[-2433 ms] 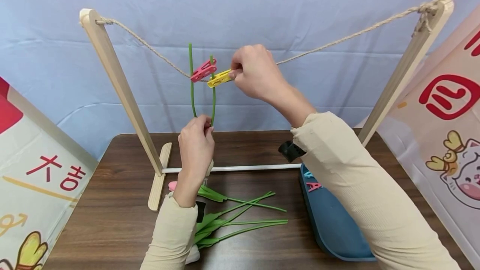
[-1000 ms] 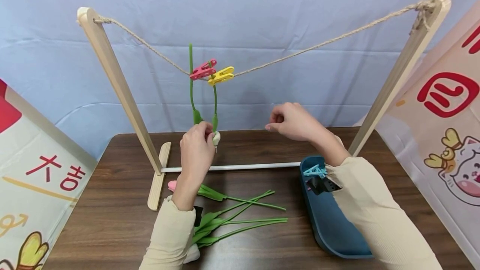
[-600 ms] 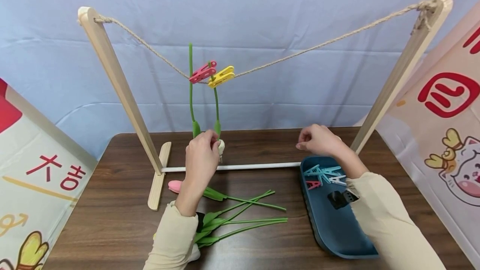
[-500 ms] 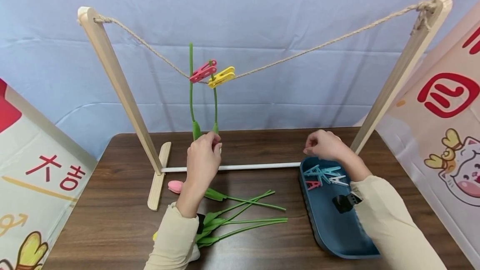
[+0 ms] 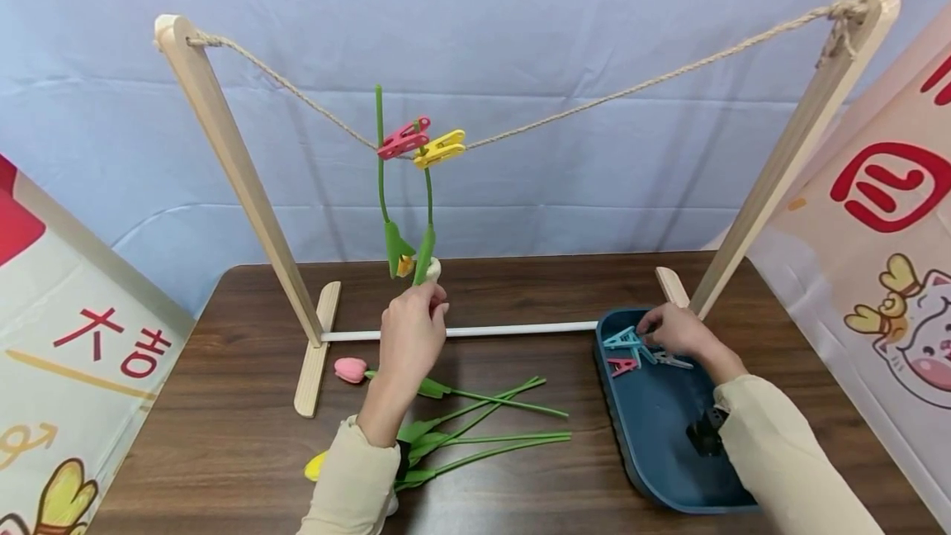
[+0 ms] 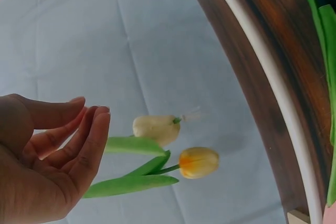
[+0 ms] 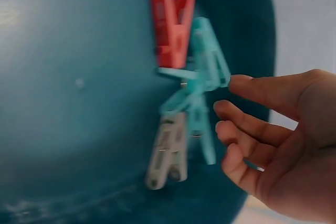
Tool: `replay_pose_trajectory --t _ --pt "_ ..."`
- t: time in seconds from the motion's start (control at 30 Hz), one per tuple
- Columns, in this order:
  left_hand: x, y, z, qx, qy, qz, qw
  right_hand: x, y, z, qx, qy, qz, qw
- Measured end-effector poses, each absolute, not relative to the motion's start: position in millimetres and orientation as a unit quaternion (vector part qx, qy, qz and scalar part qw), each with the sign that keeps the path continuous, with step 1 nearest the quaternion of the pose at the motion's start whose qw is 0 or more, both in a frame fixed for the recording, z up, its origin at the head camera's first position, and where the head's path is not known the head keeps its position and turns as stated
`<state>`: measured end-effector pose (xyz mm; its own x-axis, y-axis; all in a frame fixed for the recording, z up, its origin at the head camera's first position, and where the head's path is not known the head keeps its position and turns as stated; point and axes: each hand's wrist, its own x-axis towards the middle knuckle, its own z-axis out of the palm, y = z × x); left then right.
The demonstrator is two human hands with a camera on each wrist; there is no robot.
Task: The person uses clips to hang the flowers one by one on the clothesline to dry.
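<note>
Two artificial tulips hang blooms-down from a rope. A pink clothespin clips the yellow-orange tulip; a yellow clothespin clips the white tulip. Just below these blooms is my left hand, its thumb and fingertips curved close together; nothing shows between them in the left wrist view. My right hand reaches into a blue tray, thumb and fingers apart. Its fingertips are beside turquoise clothespins, near a red clothespin and a greyish-white one.
Wooden posts at left and right carry the rope, joined low down by a white rod. Several more tulips lie on the brown table, among them a pink bloom and a yellow bloom, partly under my left forearm.
My right hand has left the yellow clothespin and moved right and down into the tray. My left hand has lowered from the stems, and the hanging tulips have swung up from it.
</note>
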<state>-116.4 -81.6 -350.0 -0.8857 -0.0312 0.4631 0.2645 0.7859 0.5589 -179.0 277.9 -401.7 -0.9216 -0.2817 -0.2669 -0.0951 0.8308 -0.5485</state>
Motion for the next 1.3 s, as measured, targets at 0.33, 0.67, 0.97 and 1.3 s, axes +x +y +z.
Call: replay_pose_trajectory --t 0.33,0.67,0.97,1.3 --pt "-114 -82 -358 -0.075 -0.922 -0.311 0.217 -172 281 -424 -0.076 0.944 -0.276 0.161" --pt "-110 -82 -364 -0.081 -0.925 -0.313 0.199 -173 278 -415 -0.098 0.944 -0.280 0.143" --pt "-108 -74 -368 -0.105 -0.930 -0.309 0.166 -177 255 -362 -0.152 0.945 -0.276 0.086" --pt "-105 -50 -365 -0.163 -0.934 -0.295 0.118 -161 191 -326 -0.256 0.905 -0.327 0.088"
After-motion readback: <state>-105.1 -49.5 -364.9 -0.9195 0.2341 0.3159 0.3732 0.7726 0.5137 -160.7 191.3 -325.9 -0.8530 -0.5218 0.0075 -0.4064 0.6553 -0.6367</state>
